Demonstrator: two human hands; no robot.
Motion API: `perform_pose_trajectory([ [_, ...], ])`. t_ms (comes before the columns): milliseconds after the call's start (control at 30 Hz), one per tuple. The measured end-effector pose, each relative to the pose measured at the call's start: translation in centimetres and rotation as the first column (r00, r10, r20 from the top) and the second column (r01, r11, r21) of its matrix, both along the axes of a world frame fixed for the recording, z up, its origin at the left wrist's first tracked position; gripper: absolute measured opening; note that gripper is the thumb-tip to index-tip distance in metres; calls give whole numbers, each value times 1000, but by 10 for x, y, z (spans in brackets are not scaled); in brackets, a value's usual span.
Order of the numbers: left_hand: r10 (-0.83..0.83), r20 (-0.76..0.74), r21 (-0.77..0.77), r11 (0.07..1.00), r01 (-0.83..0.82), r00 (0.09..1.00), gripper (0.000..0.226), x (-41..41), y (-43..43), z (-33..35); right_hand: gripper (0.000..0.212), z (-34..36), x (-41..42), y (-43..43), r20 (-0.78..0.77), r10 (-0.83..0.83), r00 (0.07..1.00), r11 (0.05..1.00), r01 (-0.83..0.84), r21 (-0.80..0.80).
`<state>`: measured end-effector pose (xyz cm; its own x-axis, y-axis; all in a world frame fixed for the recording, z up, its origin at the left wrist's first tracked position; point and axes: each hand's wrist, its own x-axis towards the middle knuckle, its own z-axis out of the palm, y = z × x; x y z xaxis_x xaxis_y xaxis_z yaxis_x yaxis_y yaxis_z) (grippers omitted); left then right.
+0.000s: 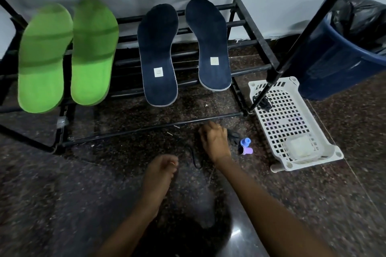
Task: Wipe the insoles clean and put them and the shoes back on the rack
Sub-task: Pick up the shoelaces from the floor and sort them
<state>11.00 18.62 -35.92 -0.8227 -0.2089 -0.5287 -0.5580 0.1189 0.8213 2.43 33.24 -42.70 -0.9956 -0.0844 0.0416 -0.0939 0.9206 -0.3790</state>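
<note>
Two bright green insoles [43, 58] [94, 52] lean side by side on the left of the black shoe rack [250, 71]. Two navy insoles [158, 56] [208, 46] with small white labels lean to their right. No shoes are in view. On the floor in front of the rack lies a black lace [193, 157]. My right hand [215, 142] reaches down onto it with its fingers curled round the lace. My left hand [163, 171] hovers lower left of it with curled fingers; it is too blurred to show anything in it.
A white perforated basket [290, 115] lies on the floor at the right, with a white cloth or tub and a black lace in it. Small blue and purple caps [245, 146] sit beside my right hand. A blue bin [338, 56] with a black liner stands at the far right.
</note>
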Motion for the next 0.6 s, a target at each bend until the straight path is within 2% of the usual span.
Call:
perform_pose_trajectory([
  [67, -172, -195, -309, 945, 106, 966, 31, -4, -3, 3, 10, 15, 9, 6, -98, 34, 995, 998, -39, -52],
  [133, -391, -263, -539, 818, 202, 882, 45, -10, -3, 8, 17, 34, 23, 10, -166, 99, 981, 987, -118, -107],
  [233, -573, -265, -677, 683, 274, 775, 49, -18, -2, 17, 25, 63, 43, 15, -165, 207, 964, 953, -237, -190],
  [300, -652, -258, -700, 634, 328, 713, 41, -20, 1, 22, 25, 80, 55, 19, -159, 248, 956, 925, -282, -253],
  [400, -632, -221, -534, 716, 450, 743, 23, -18, 6, 36, 24, 100, 68, 25, -171, 217, 961, 896, -265, -355],
  [467, -614, -197, -376, 767, 520, 764, 18, -16, 9, 44, 14, 106, 71, 31, -177, 163, 971, 883, -224, -413],
  [533, -578, -184, -156, 816, 557, 795, 22, -14, 15, 55, 8, 109, 72, 39, -176, 91, 980, 876, -163, -454],
  [600, -496, -158, 139, 845, 517, 854, 26, -10, 20, 67, 9, 110, 70, 46, -159, -1, 987, 846, -84, -527],
])
